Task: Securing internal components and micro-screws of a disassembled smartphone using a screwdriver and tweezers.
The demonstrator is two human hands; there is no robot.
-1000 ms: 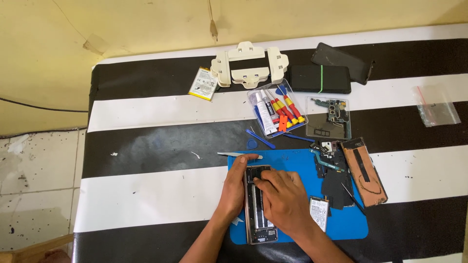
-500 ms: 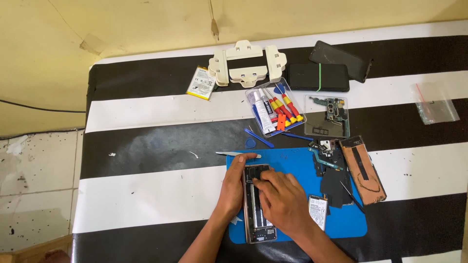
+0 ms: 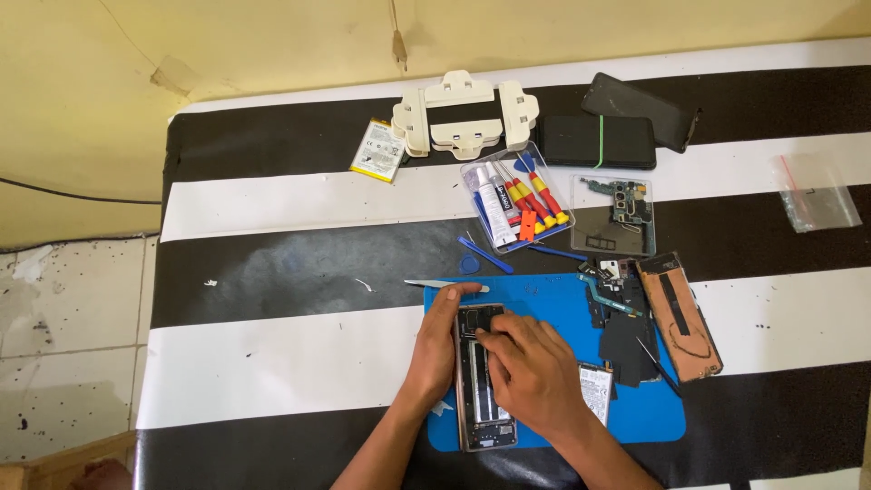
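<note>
Two hands are working on an opened phone (image 3: 484, 390) that is lying lengthwise on a blue mat (image 3: 562, 299), near the mat's left edge, on a table covered in black and white stripes (image 3: 290, 272). The left hand (image 3: 438, 349) is curling around the phone's left side and bracing it, thumb reaching up toward the top corner, gripping the frame rather than lying flat. The right hand (image 3: 531, 372) is resting over the phone's right half, fingers bent and fingertips pressing onto the upper part of the exposed interior; whether it is pinching some small part there I cannot tell, since the fingers are hiding that spot.

Judging by this, the step in hand is fine work inside the upper section of the phone, seating or loosening something small. Any following move is calling for a steady brace from the left hand and light, exact fingertip pressure, since the parts inside are looking thin and delicate.

The phone is showing its back removed, a dark frame with a pale long central bay and a silvery rim. Metal tweezers (image 3: 445, 285) are lying just above the left thumb, at the mat's top edge. A tray of red and yellow screwdrivers (image 3: 519, 204) is sitting further up, and a copper-toned back panel (image 3: 679, 316) is lying at the mat's right
</note>
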